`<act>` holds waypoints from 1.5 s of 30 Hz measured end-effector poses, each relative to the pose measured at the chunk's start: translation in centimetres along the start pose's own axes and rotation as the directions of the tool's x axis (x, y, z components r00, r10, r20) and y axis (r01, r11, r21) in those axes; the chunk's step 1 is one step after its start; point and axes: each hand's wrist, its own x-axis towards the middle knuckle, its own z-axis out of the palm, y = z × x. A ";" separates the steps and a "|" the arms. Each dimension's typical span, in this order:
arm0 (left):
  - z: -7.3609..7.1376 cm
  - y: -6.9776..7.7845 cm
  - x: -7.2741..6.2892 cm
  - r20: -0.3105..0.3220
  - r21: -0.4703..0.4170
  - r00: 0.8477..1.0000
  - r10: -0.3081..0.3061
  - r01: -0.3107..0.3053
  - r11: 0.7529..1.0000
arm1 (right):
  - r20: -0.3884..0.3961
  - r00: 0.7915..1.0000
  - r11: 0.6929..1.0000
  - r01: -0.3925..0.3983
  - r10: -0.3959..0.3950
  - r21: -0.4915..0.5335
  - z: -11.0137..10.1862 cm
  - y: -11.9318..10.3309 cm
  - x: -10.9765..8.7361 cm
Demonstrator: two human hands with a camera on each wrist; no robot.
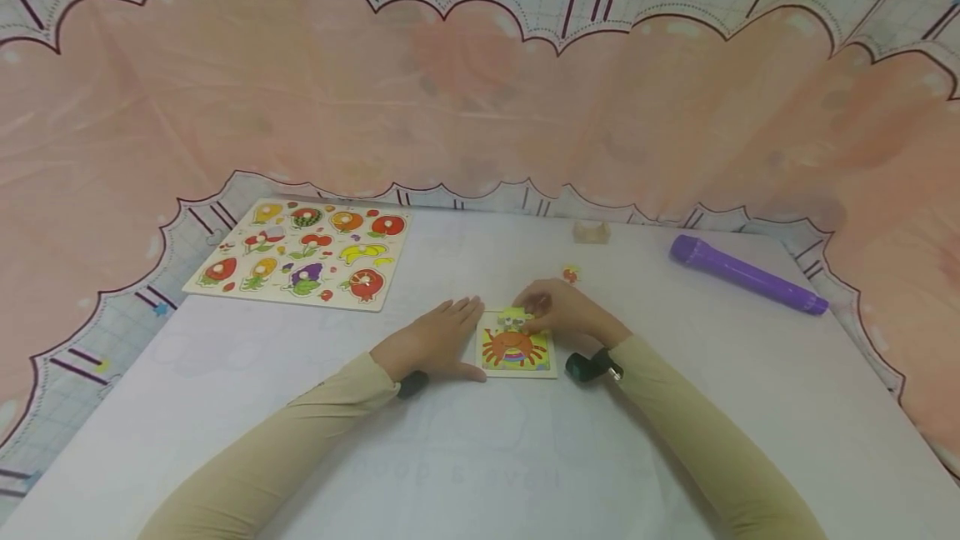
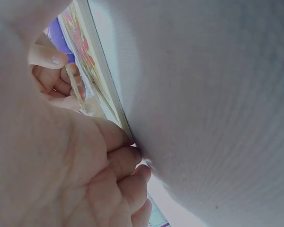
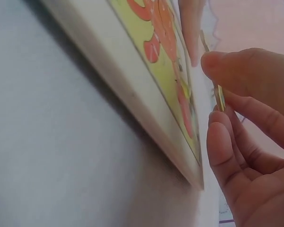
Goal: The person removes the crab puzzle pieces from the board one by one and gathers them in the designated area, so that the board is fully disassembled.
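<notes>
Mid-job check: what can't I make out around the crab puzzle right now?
- Head view: the upper right corner of the crab puzzle, covered by the right hand.
- Head view: details of the small red item beyond that hand, too small.
- Right wrist view: the picture on the held piece, seen edge-on.
- Left wrist view: part of the puzzle, cut off by the top edge.

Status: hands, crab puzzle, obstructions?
Right hand pinches puzzle piece at far side of crab puzzle. Left hand at its left edge. Nothing visibly blocking; small red item beyond right hand.
</notes>
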 end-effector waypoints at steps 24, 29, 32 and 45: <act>0.3 -0.2 0.0 0.013 -0.035 1.000 -0.027 0.027 0.999 | -0.195 0.980 0.996 -0.049 0.034 -0.070 -6.7 5.4 -7.1; 0.4 -0.3 0.2 0.016 -0.036 1.000 -0.027 0.027 0.999 | -0.209 0.975 0.996 -0.082 0.071 -0.045 -7.9 6.8 -6.7; 0.5 -0.3 0.2 0.017 -0.032 1.000 -0.025 0.025 0.999 | -0.214 0.972 0.994 -0.102 0.094 -0.029 -8.3 7.5 -6.2; 0.3 -0.1 0.0 0.020 -0.052 0.999 -0.026 0.027 0.998 | -0.227 0.961 0.987 -0.159 0.156 0.007 -8.5 9.3 -3.7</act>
